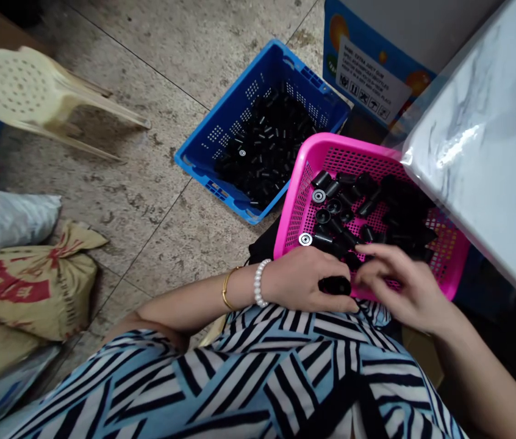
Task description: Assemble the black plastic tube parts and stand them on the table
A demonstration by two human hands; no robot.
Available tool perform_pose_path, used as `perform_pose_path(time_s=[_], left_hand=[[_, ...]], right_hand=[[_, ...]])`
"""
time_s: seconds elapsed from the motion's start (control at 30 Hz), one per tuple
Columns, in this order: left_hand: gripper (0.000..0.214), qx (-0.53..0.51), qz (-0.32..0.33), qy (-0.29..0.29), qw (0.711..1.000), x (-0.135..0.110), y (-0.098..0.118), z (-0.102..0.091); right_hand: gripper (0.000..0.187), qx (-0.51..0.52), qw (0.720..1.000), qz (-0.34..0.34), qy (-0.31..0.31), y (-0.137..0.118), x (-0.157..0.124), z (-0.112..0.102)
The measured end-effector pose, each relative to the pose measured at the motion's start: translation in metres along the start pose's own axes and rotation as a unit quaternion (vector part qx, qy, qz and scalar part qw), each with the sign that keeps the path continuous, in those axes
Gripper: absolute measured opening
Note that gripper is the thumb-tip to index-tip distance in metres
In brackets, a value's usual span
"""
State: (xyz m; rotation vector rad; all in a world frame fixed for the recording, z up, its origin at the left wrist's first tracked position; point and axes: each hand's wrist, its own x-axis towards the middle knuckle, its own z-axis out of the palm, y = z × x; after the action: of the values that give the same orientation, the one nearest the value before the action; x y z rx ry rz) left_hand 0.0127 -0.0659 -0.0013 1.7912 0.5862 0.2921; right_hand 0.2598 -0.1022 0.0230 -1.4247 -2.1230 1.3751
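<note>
My left hand point(301, 277), with a pearl bracelet and a gold bangle at the wrist, is closed around a black cylindrical cap point(335, 285) over the near edge of a pink plastic basket point(302, 177). Close by on the right is my right hand point(407, 286), its fingers bent and apart, with nothing visible in them. Many short black cylinders point(368, 204) lie loose in the basket. A few show round ends, such as one with a silver-white ringed end point(305, 239). The palm side of my left hand is hidden.
Beyond the basket, a blue crate point(207, 131) on the floor contains many more black cylinders. A marble-patterned table point(477, 152) overhangs the basket's right side, near a printed carton point(368, 79). On the left are a cream stool point(24, 85) and tied sacks point(43, 286).
</note>
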Motion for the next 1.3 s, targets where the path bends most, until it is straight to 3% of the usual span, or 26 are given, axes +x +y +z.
perform_pose_path(time_s=[0.1, 0.17, 0.23, 0.33, 0.43, 0.53, 0.77, 1.0, 1.3], left_hand=[[0.048, -0.044, 0.008, 0.013, 0.999, -0.004, -0.004, 0.002], [0.053, -0.071, 0.018, 0.042, 0.996, -0.006, -0.006, 0.002], [0.051, -0.095, 0.022, 0.071, 0.993, -0.006, -0.006, 0.0], [0.039, -0.107, -0.019, 0.122, 0.987, -0.006, -0.002, -0.002], [0.03, -0.1, -0.048, 0.162, 0.981, -0.005, 0.0, -0.002], [0.02, -0.084, -0.024, 0.169, 0.982, -0.003, -0.004, 0.003], [0.02, -0.047, 0.021, 0.162, 0.985, 0.004, -0.013, 0.011], [0.014, -0.039, 0.017, 0.157, 0.987, 0.003, -0.014, 0.007], [0.014, -0.045, 0.004, 0.153, 0.987, 0.001, -0.017, 0.009]], right_hand=[[0.021, -0.216, 0.969, 0.107, 0.062, 0.032, 0.029, -0.011], [0.023, -0.34, 0.928, 0.152, 0.019, 0.051, 0.048, -0.011], [0.022, -0.39, 0.909, 0.146, -0.02, 0.064, 0.06, -0.008], [0.017, -0.337, 0.937, 0.091, 0.008, 0.074, 0.066, -0.003], [0.031, -0.143, 0.979, 0.089, 0.115, 0.076, 0.058, -0.006], [0.04, -0.022, 0.981, 0.084, 0.172, 0.07, 0.049, -0.012], [0.046, -0.2, 0.966, -0.024, 0.159, 0.047, 0.06, -0.001], [0.031, -0.254, 0.954, -0.02, 0.156, 0.052, 0.082, 0.011], [0.025, -0.242, 0.958, -0.021, 0.155, 0.048, 0.079, 0.007]])
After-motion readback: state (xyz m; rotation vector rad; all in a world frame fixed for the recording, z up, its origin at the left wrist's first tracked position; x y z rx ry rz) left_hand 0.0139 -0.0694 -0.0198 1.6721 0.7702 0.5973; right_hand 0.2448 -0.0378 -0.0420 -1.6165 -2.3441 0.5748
